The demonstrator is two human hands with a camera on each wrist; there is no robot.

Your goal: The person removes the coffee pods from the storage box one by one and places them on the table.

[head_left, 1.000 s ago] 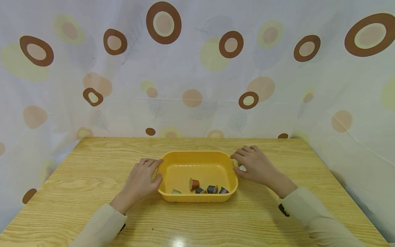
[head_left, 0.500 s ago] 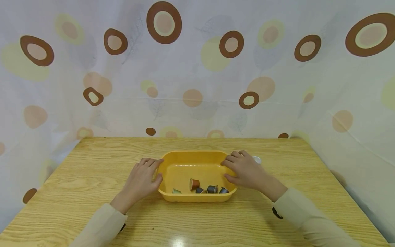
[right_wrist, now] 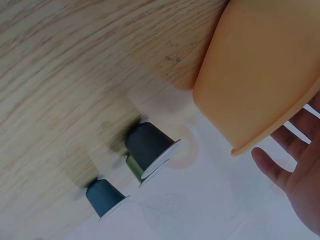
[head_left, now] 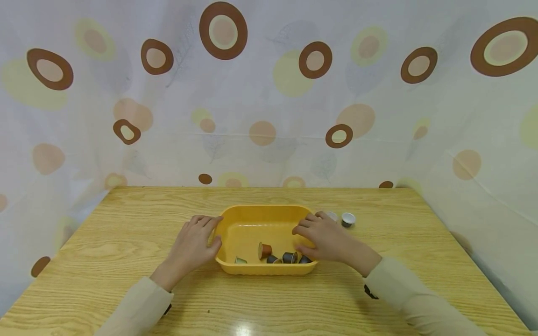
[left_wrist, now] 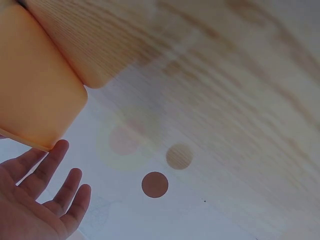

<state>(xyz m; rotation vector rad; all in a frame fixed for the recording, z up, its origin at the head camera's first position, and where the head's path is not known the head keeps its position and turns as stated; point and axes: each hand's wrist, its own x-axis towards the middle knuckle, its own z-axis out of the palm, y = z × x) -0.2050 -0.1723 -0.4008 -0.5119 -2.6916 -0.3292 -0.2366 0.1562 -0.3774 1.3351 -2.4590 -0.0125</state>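
A yellow plastic basin (head_left: pixel 269 269) stands on the table. Coffee capsules lie along its near side: an orange-brown capsule (head_left: pixel 265 251), several dark ones and a green capsule (head_left: pixel 240 261). My left hand (head_left: pixel 191 247) is at the basin's left end, thumb and index finger apart; in the left wrist view, a fingertip touches the basin rim (left_wrist: pixel 27 143). My right hand (head_left: pixel 329 240) reaches over the right end, its fingertips above the inside. Nothing shows between its spread thumb and fingers; in the right wrist view the rim hides some fingertips.
Beyond my right hand, a dark capsule with a white lid (head_left: pixel 348 220) stands on the wooden table (head_left: pixel 126 224). The right wrist view shows a black capsule (right_wrist: pixel 149 147), a green one (right_wrist: pixel 134 167) partly behind it, and a teal one (right_wrist: pixel 105 198). A patterned curtain (head_left: pixel 260 102) surrounds the table.
My right hand has moved left from beside the basin to over its right end, uncovering capsules on the table behind it. The left hand and the basin stay in place.
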